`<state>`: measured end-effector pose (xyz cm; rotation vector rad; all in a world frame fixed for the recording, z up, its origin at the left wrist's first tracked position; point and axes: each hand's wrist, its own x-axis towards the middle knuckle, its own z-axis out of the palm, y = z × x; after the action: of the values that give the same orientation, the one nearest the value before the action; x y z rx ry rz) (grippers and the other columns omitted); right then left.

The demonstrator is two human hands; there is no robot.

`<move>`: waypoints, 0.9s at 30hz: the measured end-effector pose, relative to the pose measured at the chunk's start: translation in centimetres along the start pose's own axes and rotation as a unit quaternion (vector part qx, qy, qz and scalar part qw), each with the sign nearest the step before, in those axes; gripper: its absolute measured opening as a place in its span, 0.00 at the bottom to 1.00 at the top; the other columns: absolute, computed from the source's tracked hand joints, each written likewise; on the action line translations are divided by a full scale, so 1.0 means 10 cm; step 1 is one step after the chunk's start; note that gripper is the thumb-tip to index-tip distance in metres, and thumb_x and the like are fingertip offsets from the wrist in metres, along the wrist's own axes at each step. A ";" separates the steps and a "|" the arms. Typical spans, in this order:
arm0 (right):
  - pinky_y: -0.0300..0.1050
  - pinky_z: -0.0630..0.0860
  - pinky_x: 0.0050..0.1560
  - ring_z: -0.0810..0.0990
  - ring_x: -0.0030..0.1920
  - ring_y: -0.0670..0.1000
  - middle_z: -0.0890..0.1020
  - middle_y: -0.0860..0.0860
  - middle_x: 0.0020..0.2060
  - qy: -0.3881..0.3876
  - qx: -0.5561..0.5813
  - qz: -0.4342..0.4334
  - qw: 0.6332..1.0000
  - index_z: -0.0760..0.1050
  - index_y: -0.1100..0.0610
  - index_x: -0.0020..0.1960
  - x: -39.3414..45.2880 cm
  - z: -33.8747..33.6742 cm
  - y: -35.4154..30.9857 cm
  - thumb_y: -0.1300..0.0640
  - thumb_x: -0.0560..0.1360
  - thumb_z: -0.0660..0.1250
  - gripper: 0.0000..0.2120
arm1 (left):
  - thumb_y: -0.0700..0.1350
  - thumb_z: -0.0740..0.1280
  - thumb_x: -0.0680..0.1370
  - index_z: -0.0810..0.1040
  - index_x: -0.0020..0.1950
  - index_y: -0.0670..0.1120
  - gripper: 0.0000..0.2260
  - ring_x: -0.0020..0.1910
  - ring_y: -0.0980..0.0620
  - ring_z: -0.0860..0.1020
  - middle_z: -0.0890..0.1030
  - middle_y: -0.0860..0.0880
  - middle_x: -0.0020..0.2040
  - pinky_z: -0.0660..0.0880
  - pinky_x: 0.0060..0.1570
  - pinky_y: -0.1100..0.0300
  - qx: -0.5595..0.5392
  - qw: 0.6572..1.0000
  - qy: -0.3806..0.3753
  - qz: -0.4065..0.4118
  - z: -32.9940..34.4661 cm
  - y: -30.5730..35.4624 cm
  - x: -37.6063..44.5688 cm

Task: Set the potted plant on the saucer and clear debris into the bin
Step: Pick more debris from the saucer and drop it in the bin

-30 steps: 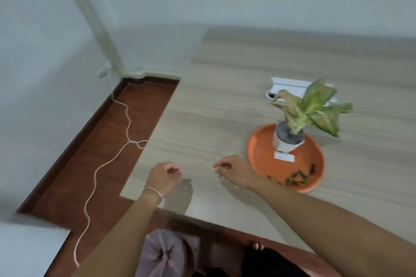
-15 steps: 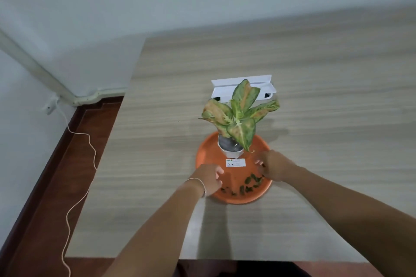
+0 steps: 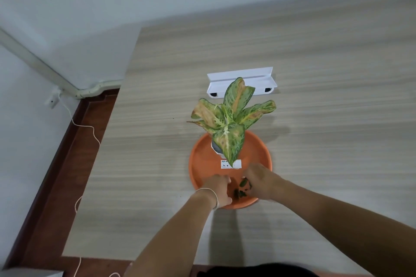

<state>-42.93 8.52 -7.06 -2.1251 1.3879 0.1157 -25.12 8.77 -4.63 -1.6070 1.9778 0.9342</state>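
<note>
Since half a second ago both hands have slid inward over the near part of the saucer [image 3: 197,164], closing on the debris [image 3: 242,189] from either side; earlier the right one sat at the saucer's right rim and the left one at its near-left edge. The potted plant [image 3: 229,119] and the saucer have kept their places on the bench [image 3: 337,119].

The orange saucer is the anchor here. The potted plant stands upright on its far half, a white pot with a label facing the person, mottled green and yellowish leaves spreading above and beyond the saucer's far rim. The debris, a small clump of dark green leaf scraps, lies on the saucer's near floor, between the two hands.

The left hand [image 3: 219,189], with a thin band at the wrist, rests over the saucer's near-left rim, fingers curled downward beside the scraps; whether its grip has closed on anything cannot be told. The right hand [image 3: 258,181] lies over the near-right part, fingers bent down and touching the scraps, and its grip likewise cannot be told from this angle.

Beyond the saucer's far side, well apart from it, a white bracket-like piece [image 3: 242,80] lies on the bench. Far to the saucer's left, off the bench, a white cable [image 3: 90,128] trails over the reddish floor [image 3: 67,164].
</note>
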 end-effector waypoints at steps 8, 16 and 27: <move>0.50 0.78 0.49 0.82 0.50 0.58 0.83 0.56 0.49 -0.021 -0.049 0.029 0.998 0.81 0.57 0.48 0.06 0.21 -0.18 0.59 0.71 0.64 0.09 | 0.43 0.67 0.70 0.81 0.49 0.46 0.09 0.54 0.40 0.80 0.83 0.42 0.52 0.77 0.53 0.50 -0.015 0.997 0.077 0.011 0.10 0.23 0.02; 0.52 0.78 0.48 0.82 0.48 0.60 0.83 0.57 0.49 -0.029 -0.052 0.052 0.997 0.80 0.57 0.47 0.06 0.29 -0.24 0.60 0.74 0.62 0.08 | 0.42 0.62 0.75 0.82 0.48 0.46 0.09 0.51 0.40 0.80 0.84 0.42 0.50 0.75 0.51 0.50 0.018 0.995 0.101 -0.010 0.21 0.28 0.06; 0.44 0.75 0.40 0.80 0.42 0.55 0.84 0.55 0.43 -0.016 0.111 0.158 0.981 0.79 0.56 0.36 0.17 0.02 -0.24 0.62 0.68 0.67 0.04 | 0.43 0.67 0.75 0.84 0.50 0.41 0.09 0.55 0.45 0.79 0.85 0.44 0.52 0.73 0.51 0.57 -0.119 0.986 0.106 -0.038 0.05 0.11 0.05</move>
<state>-40.03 7.96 -6.85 -1.7049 1.6283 0.1129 -26.33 8.87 -5.04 -1.9741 1.9859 1.0401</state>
